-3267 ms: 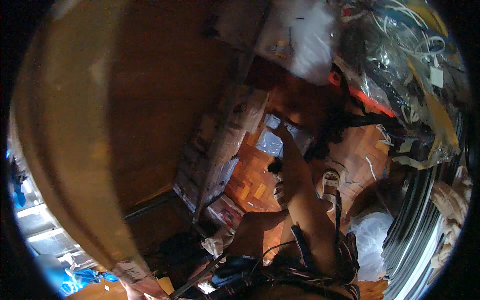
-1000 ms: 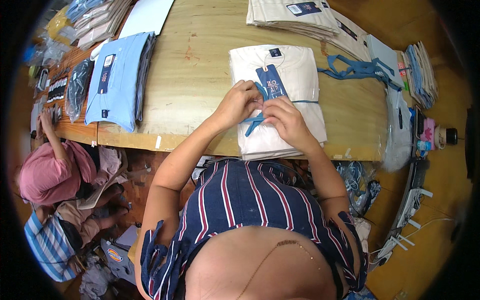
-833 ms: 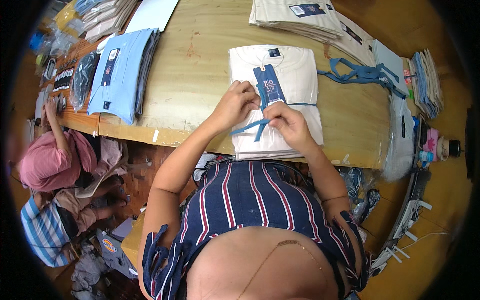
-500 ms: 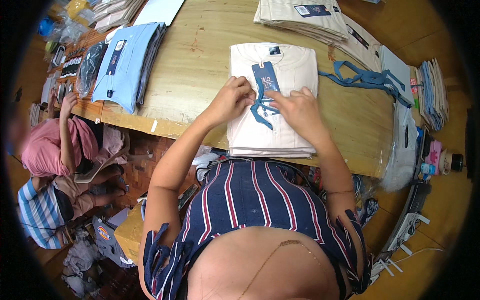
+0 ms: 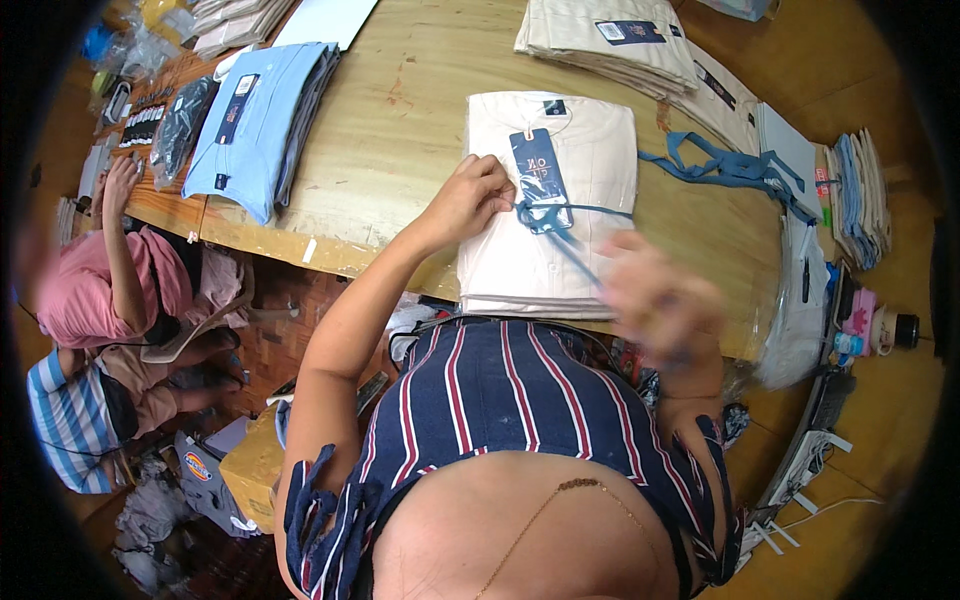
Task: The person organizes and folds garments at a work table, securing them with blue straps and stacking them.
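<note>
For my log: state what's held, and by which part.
Right hand: the blue strip, by one tail; exact grip blurred. Left hand: cannot be told.

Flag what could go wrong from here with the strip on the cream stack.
The blue strip crosses the lower part of the dark blue tag, so tightening might bend or crease it.
The stack of cream garments lies near the front of the table; a hard tug could drag it over.
The strip runs from the knot, by the left hand, toward the blurred right hand; uneven pulling might skew the knot.
</note>
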A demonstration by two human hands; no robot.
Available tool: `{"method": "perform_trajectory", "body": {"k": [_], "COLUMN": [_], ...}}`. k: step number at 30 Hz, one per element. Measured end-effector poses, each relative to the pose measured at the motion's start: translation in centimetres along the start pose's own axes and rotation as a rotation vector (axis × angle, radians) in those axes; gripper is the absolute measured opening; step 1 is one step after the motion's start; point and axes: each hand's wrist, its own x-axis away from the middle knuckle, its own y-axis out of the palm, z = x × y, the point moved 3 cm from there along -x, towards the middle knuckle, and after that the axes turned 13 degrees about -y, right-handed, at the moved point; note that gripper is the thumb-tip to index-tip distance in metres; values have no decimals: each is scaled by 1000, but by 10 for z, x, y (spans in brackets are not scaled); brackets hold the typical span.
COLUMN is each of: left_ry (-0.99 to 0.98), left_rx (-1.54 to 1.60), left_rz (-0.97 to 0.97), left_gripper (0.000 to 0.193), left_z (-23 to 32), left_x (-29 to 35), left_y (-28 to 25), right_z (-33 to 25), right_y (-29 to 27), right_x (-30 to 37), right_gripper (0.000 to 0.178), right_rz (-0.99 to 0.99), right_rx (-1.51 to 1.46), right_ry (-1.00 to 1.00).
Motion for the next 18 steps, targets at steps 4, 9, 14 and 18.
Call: {"method": "perform_trajectory", "body": {"k": [4, 9, 14, 18], "left_ry": [16, -414, -601, -465], "left_rx": [2, 717, 1363, 1336], "left_rz": [-38, 267, 729, 800], "left_gripper": [10, 12, 19, 22], "left_z": [5, -53, -97, -115], "left_x": [-5, 20, 68, 84], "left_y": [-1, -22, -32, -78], "right_z": [-20, 73, 81, 32], "right_y": [-49, -39, -20, -80], "right_x": [30, 80, 86, 164], "right_gripper": [12, 27, 19, 17], "right_rz": [531, 342, 416, 1271], "right_rx": [169, 915, 597, 262], "right_ry": [-70, 600, 650, 542]}}
